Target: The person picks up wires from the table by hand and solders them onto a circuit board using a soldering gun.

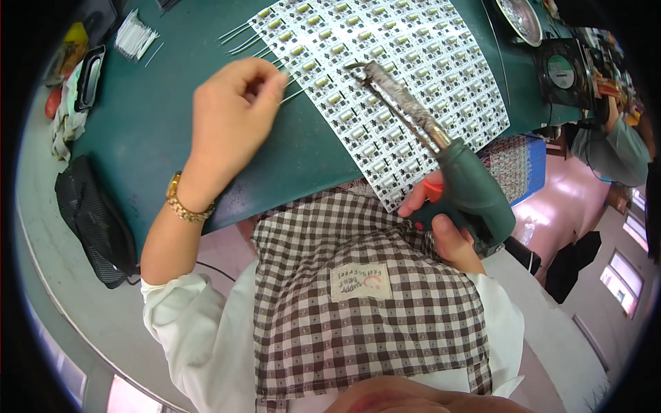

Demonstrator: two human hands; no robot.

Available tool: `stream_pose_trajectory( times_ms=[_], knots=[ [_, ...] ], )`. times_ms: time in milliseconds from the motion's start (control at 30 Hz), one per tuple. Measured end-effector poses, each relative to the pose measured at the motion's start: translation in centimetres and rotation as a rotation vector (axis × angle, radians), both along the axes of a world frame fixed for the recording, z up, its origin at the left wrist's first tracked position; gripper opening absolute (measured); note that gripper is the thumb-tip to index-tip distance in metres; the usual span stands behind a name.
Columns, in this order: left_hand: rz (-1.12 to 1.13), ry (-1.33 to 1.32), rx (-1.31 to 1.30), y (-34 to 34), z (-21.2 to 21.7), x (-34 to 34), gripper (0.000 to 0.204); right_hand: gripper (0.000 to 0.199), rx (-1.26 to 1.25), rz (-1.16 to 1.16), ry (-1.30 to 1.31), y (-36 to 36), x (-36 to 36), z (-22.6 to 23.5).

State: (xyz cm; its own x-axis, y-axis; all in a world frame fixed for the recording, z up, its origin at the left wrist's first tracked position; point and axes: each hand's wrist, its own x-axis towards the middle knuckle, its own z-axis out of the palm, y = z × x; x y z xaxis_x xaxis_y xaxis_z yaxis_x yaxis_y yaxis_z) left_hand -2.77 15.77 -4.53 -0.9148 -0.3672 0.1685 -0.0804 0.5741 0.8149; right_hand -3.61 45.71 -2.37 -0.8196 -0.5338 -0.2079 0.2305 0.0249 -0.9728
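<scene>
My right hand point(441, 227) grips the green pistol handle of a soldering gun point(441, 148), a finger on its red trigger; the crusted metal barrel reaches up-left and its tip hovers over a large white panel of small circuit boards point(385, 76) lying on the green table mat point(144, 131). My left hand point(231, 117), with a gold bracelet at the wrist, pinches a thin white wire lead point(292, 95) at the panel's left edge. More loose white leads point(241, 38) lie just above that hand.
A bundle of white leads point(134, 34) sits at the far left, beside a black tray point(89, 76). A black mesh bag point(96, 220) hangs at the table's left edge. A small black fan point(563, 69) and a metal dish point(521, 17) stand far right. Another person's sleeve point(613, 148) shows at right.
</scene>
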Motion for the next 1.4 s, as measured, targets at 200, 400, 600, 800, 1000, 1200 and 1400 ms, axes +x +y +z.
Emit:
stream_pose_trajectory(
  times_ms=[200,400,600,800,1000,1200,1400],
  knots=[
    [0.078,-0.118,0.262,0.6,2.4,0.3,0.012,0.048,0.031,0.327,0.14,0.4,-0.4,-0.9],
    [-0.091,0.014,-0.047,2.0,0.1,0.3,0.008,0.043,-0.067,0.238,0.129,-0.2,0.7,-2.7],
    [-0.085,-0.045,-0.187,1.9,0.1,0.0,0.01,0.029,-0.138,0.186,0.087,-0.7,0.6,-2.5],
    [-0.098,-0.083,-0.235,1.9,0.1,0.1,0.014,0.012,-0.038,0.279,0.153,-0.4,-0.2,-2.1],
    [-0.13,-0.081,-0.271,1.7,0.1,0.2,0.013,0.014,0.019,0.284,0.212,-0.3,-0.1,-2.4],
    [-0.122,-0.123,-0.335,2.1,0.2,0.1,0.01,0.02,-0.117,0.226,0.15,-0.7,-0.1,-2.2],
    [-0.11,-0.116,-0.31,2.1,0.2,0.1,0.01,0.024,-0.088,0.196,0.075,-0.7,0.1,-1.8]
  ],
)
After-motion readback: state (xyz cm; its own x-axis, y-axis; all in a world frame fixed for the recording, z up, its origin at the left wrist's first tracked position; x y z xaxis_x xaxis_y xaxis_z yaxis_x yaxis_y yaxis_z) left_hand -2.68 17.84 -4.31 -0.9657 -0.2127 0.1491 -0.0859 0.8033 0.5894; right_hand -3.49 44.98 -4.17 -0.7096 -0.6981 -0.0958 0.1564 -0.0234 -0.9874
